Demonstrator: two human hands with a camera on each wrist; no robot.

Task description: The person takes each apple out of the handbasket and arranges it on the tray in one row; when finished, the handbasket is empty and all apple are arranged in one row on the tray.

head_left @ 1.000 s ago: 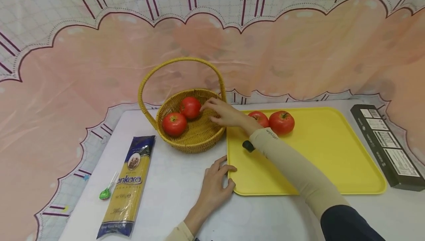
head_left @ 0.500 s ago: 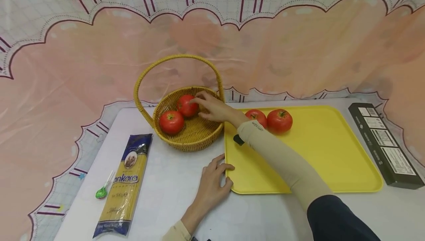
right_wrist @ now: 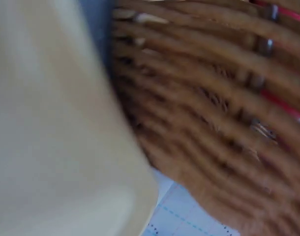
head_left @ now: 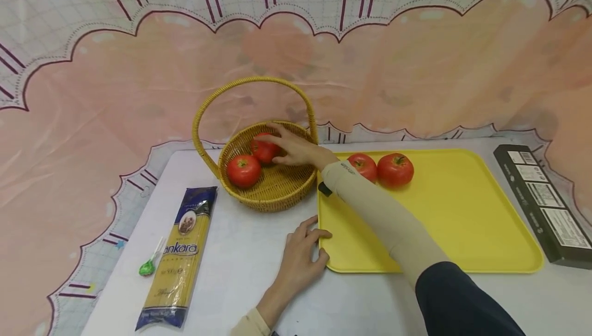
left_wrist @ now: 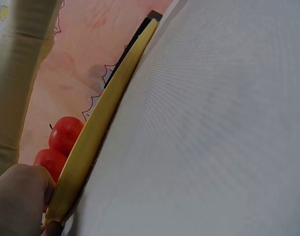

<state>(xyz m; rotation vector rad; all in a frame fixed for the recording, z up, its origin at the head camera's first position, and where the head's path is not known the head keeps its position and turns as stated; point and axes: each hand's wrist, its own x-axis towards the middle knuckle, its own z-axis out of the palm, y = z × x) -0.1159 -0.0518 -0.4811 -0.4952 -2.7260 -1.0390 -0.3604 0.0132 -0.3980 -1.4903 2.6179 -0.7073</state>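
Note:
In the head view my right hand (head_left: 293, 146) reaches into the yellow wicker basket (head_left: 265, 205), its fingers and thumb around the rear tomato (head_left: 264, 147), partly covering it. Another tomato (head_left: 243, 171) lies in front of it in the basket. The right wrist view has only the basket's weave (right_wrist: 204, 98) close up beside a sleeve; the hand itself is hidden there. My left hand (head_left: 300, 254) grips the left edge of the yellow tray (head_left: 453, 223); the left wrist view shows this hand (left_wrist: 22, 196) at the tray's rim.
Two tomatoes, one (head_left: 362, 166) partly behind the right sleeve and one (head_left: 395, 170) beside it, sit on the tray. A pasta pack (head_left: 178, 259) and a green lollipop (head_left: 147, 267) lie left. A black box (head_left: 541, 205) lies right of the tray.
My right hand has moved left and farther over the rear tomato, its fingers now around it. The left hand stays at the tray's edge.

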